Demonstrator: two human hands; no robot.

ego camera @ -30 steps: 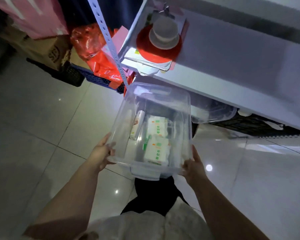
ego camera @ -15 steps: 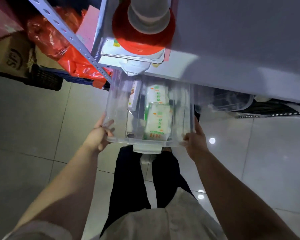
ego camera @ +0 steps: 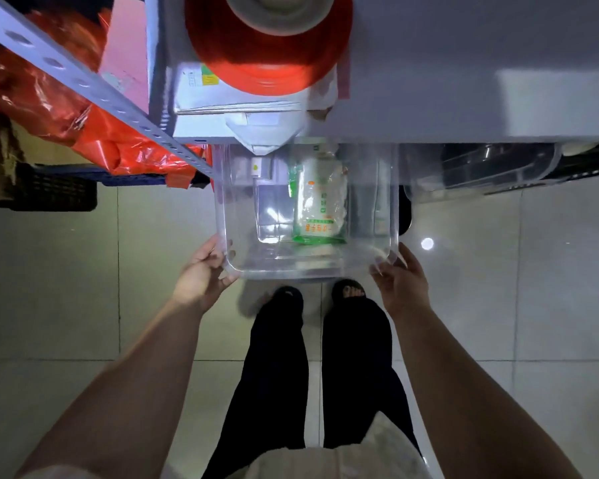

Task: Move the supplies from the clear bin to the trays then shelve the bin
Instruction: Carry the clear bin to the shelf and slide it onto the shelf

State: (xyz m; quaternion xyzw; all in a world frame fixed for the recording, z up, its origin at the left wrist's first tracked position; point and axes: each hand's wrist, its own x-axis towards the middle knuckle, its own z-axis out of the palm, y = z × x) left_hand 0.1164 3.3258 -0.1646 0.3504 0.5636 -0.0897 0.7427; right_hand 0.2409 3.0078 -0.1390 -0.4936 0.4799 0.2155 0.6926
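Clear bin at shelf edge, loaded

Held at 12 o'clock, far end under shelf, green packet inside. Left grip at its 7 o'clock corner, right grip at 5, fingers curled round rim. Unloading seems undone; next: level carry to trays.

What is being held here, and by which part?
The clear bin, held by both hands: the left hand at its near left corner, the right hand at its near right corner.

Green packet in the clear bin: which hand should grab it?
Probably the right hand: the green packet lies nearer it, right of middle in the clear bin. The left hand can steady the bin.
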